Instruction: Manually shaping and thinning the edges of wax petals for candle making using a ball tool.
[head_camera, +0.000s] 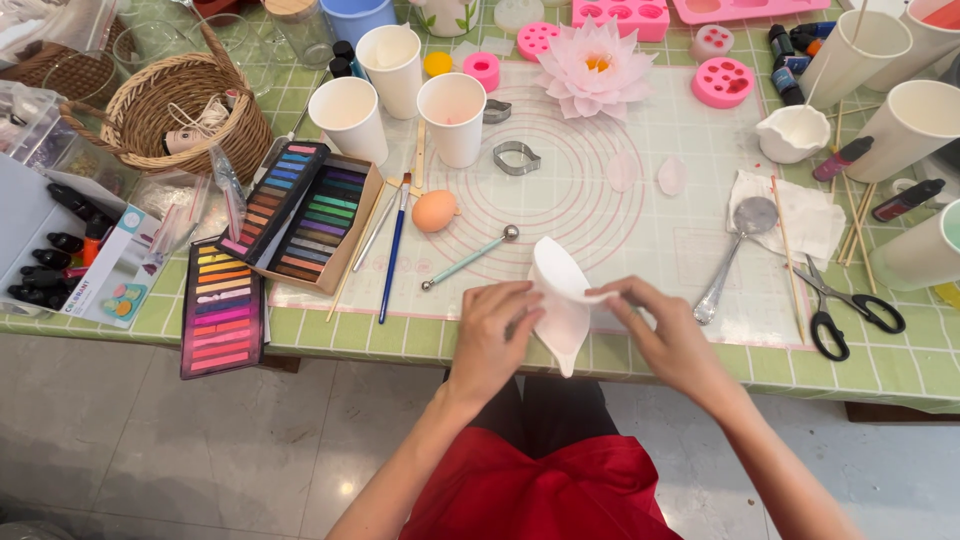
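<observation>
Both hands pinch one white petal (560, 300) at the near edge of the mat (640, 220): left hand (490, 335) and right hand (665, 335) each close fingertips on its thin, curved, pointed sheet. Beyond the petal lie three white cups (395, 85), one egg-shaped sponge (434, 211), one spoon (735, 250), one pair of scissors (840, 300).

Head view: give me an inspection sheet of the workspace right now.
Surface: green checked table with clear mat.
Job's things: white petal, curved, held above the table's near edge.
Clutter: pink flower, pastel box, egg sponge, ball tool, spoon, scissors, cups, basket.
Grippers: left hand and right hand both pinch the petal.
Cables: nothing seen.
Surroundings: tiled floor.
</observation>
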